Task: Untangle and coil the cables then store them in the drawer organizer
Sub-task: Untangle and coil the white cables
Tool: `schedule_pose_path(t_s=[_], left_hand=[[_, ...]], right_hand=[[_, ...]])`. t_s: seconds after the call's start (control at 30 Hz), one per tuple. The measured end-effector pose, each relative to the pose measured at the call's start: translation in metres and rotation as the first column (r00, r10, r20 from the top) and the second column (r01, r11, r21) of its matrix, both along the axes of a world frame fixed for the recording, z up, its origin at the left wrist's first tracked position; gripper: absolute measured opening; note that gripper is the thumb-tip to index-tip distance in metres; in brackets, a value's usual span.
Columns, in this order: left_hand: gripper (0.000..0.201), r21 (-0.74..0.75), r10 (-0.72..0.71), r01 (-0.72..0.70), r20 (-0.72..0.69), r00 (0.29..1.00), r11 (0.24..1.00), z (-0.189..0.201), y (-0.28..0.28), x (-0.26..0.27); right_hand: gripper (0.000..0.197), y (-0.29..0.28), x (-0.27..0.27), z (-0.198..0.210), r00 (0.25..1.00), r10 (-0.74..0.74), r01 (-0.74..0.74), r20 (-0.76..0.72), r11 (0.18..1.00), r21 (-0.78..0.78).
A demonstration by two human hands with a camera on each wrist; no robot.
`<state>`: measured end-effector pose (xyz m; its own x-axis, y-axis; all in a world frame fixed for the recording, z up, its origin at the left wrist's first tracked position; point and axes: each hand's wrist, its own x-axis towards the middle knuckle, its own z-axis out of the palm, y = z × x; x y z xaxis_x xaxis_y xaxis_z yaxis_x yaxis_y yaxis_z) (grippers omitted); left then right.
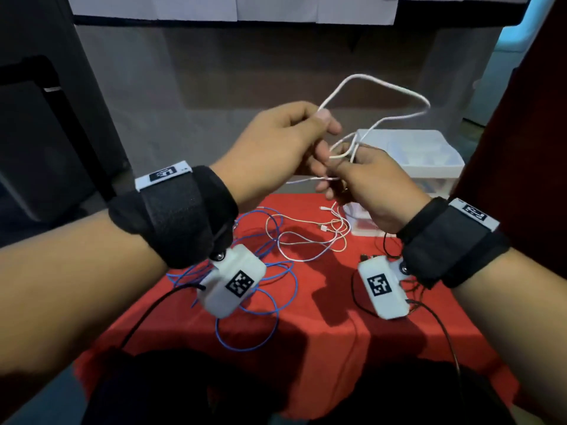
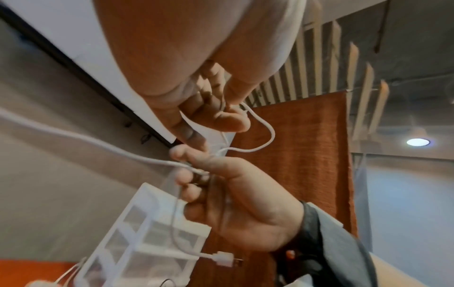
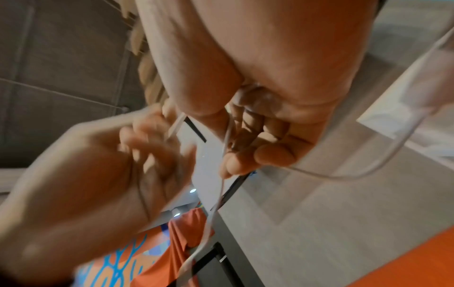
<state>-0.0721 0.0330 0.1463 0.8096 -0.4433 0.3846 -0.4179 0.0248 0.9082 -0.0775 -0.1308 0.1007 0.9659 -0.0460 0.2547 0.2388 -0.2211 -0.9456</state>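
Note:
Both hands are raised above the red table, working one white cable [image 1: 395, 87] that arcs up in a loop behind them. My left hand [image 1: 294, 139] pinches a strand between thumb and forefinger. My right hand [image 1: 359, 176] curls round several gathered loops of the same cable [image 2: 267, 132]. Its USB plug [image 2: 227, 261] hangs below the right hand in the left wrist view. The white drawer organizer [image 1: 441, 176] sits at the table's far right, behind the right hand. A blue cable [image 1: 270, 320] and thin white cables [image 1: 310, 237] lie tangled on the cloth.
The red cloth [image 1: 322, 348] covers a small table with a bare patch in the front middle. A thin black cable [image 1: 383, 243] lies partly under my right wrist. A dark chair [image 1: 46, 142] stands left of the table, and a grey wall is behind.

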Motion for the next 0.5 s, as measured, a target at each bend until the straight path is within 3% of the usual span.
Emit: schedule_pose_path(t_s=[0.13,0.23,0.3,0.37,0.47,0.5], left_hand=[[0.019,0.007,0.129,-0.129,-0.154,0.98,0.992,-0.033,0.01,0.027],[0.023,0.202,0.213,-0.184,-0.131,0.968,0.962,-0.077,0.019,0.049],[0.038,0.477,0.223,-0.223,0.057,0.973,0.85,-0.113,0.028,0.061],[0.058,0.666,0.128,-0.214,0.177,0.976,0.714,-0.146,0.038,0.071],[0.072,0.798,0.001,-0.145,0.178,0.984,0.585,-0.185,0.057,0.081],[0.075,0.851,-0.058,-0.129,0.184,0.981,0.508,-0.194,0.064,0.082]], right_hand=[[0.021,-0.025,0.008,0.004,0.992,-0.076,0.074,-0.104,0.997,-0.021],[0.015,-0.033,0.026,0.017,0.988,-0.086,0.085,-0.13,0.996,-0.011],[0.018,-0.034,0.043,0.03,0.986,-0.075,0.067,-0.15,0.996,-0.054],[0.027,-0.033,0.061,0.048,0.99,-0.083,0.07,-0.117,0.992,-0.105],[0.025,-0.033,0.085,0.076,0.971,-0.222,0.227,0.09,0.972,-0.05],[0.023,-0.034,0.093,0.081,0.949,-0.272,0.283,0.158,0.958,-0.047]])
